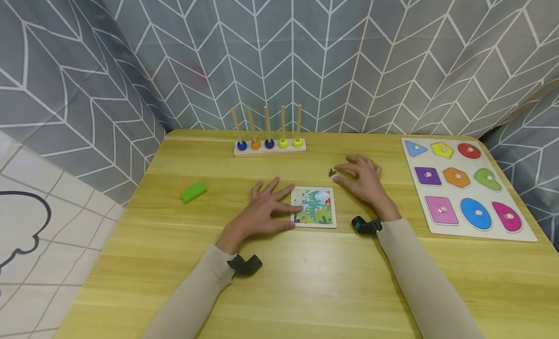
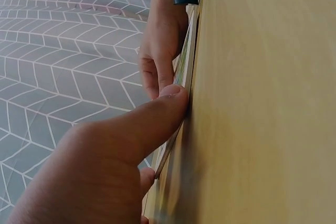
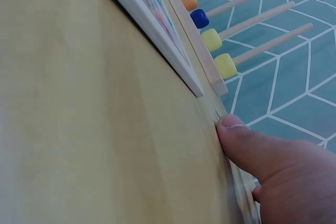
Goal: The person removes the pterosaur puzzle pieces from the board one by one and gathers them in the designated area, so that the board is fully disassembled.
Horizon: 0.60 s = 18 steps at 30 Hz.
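A small square jigsaw puzzle (image 1: 313, 208) with a green dinosaur picture in a pale frame lies flat on the table. Spread over its left side is my left hand (image 1: 267, 210), fingers fairly straight, the thumb at the near left corner and fingertips touching the frame and picture. Beyond the puzzle's far right corner, my right hand (image 1: 363, 179) pinches a small dark-and-green puzzle piece (image 1: 333, 173) between thumb and index finger, low at the tabletop. In the right wrist view the thumb (image 3: 233, 129) hides most of that piece.
A peg stand (image 1: 270, 152) with five upright rods and coloured beads stands at the back. To the right lies a shape board (image 1: 441, 183) with knobbed pieces. A green block (image 1: 193, 192) rests on the left of the wooden table (image 1: 323, 285). Grey patterned curtains (image 1: 279, 52) hang behind.
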Motion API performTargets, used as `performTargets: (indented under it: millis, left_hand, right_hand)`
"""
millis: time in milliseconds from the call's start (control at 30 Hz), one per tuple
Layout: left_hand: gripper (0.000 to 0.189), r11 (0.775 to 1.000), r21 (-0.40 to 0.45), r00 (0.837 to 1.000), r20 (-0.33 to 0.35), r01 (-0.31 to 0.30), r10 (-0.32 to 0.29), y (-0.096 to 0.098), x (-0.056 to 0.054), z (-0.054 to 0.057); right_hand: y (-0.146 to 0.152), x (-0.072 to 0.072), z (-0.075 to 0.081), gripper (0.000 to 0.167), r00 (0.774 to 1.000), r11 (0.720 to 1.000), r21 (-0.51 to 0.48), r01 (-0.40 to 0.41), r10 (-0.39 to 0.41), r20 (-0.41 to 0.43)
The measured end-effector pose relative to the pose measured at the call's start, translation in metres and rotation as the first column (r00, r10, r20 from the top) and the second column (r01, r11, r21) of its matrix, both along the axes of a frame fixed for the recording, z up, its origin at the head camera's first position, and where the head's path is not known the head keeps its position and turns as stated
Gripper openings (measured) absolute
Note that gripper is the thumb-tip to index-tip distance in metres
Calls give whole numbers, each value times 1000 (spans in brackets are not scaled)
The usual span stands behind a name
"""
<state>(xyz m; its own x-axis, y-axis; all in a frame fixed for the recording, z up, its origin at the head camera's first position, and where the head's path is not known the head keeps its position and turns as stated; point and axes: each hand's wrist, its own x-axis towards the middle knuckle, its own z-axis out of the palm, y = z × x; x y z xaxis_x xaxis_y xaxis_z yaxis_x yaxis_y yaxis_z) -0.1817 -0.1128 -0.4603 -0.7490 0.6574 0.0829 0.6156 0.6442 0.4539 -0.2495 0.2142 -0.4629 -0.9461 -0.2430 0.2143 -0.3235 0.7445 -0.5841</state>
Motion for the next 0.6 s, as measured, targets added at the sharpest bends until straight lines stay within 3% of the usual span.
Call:
performTargets:
  millis: [600]
  left_hand:
    - [44, 1000, 0, 1000, -14, 4, -4, -1, 1, 0]
  right_hand:
    - [-12, -46, 3, 40, 997, 999, 32, 34, -36, 65]
